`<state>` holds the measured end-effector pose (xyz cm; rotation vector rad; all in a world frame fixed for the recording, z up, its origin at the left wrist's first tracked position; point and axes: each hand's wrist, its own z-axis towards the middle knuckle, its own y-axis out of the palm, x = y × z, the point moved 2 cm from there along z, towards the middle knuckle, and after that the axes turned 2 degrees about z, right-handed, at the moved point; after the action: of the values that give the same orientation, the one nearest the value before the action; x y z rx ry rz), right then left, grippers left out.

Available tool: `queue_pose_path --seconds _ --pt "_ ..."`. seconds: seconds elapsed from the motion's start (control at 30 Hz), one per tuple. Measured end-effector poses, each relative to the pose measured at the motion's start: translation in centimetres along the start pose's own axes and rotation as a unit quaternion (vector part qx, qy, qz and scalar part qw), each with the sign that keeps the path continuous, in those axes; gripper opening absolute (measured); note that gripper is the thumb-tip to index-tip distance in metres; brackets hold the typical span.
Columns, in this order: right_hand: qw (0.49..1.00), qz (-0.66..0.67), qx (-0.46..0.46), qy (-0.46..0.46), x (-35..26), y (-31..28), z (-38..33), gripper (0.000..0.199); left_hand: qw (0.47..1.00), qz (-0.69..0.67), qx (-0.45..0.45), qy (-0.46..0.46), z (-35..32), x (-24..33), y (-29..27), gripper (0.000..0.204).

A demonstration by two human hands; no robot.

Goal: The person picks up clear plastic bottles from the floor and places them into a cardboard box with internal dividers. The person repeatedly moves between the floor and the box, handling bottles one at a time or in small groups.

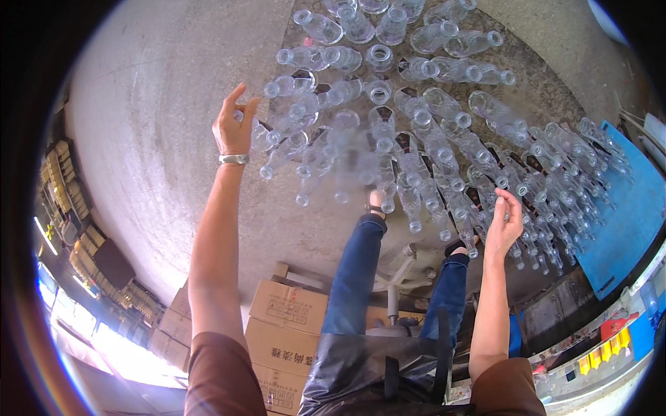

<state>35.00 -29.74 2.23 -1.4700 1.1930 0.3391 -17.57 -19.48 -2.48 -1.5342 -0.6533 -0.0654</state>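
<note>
My left hand (234, 128) is raised at the left edge of a large group of clear glass bottles (381, 128). Its thumb and fingers are apart, and the mouth of one bottle (238, 116) shows in the gap between them. I cannot see a grip on that bottle. Over the right part of the group, my right hand (504, 225) has loosely bent fingers with nothing visible in them. Its fingertips are close to the mouth of another bottle (501, 182). Most bottles have their necks pointing toward me. Some in the middle look blurred.
Bare grey floor (159, 139) lies left of the bottles. Stacked cardboard boxes (284, 333) stand by my left leg, and a stool base (393, 298) is between my legs. A blue board (624, 215) borders the bottles at right. Shelving (76, 208) lines the far left.
</note>
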Motion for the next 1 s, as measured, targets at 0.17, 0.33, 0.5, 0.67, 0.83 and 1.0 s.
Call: queue_pose_path --seconds 0.17,0.33,0.5,0.67,0.83,1.0 --pt "0.997 0.042 -0.039 0.049 0.1 0.4 -2.0 0.013 0.989 -0.053 0.116 -0.074 -0.3 -2.2 1.9 0.029" --pt "0.989 0.059 -0.071 0.116 2.0 -0.9 -4.4 0.013 0.978 -0.097 0.158 -0.091 -0.5 -2.8 2.7 0.028" --pt "0.985 0.068 -0.071 0.144 4.8 -2.3 -6.2 0.014 0.976 -0.1 0.155 -0.114 -0.6 -2.8 4.0 0.03" --pt "0.978 0.077 -0.093 0.171 5.4 -3.5 -8.4 0.013 0.978 -0.043 0.127 -0.162 -2.2 -4.4 4.5 0.038" --pt "0.974 0.075 -0.109 0.183 7.3 -6.4 -12.7 0.013 0.985 -0.029 0.008 -0.169 -3.5 -3.5 4.3 0.049" --pt "0.964 0.0 -0.151 0.221 8.8 -11.3 -18.4 0.013 0.98 -0.041 0.001 -0.193 -4.9 -7.1 0.7 0.068"
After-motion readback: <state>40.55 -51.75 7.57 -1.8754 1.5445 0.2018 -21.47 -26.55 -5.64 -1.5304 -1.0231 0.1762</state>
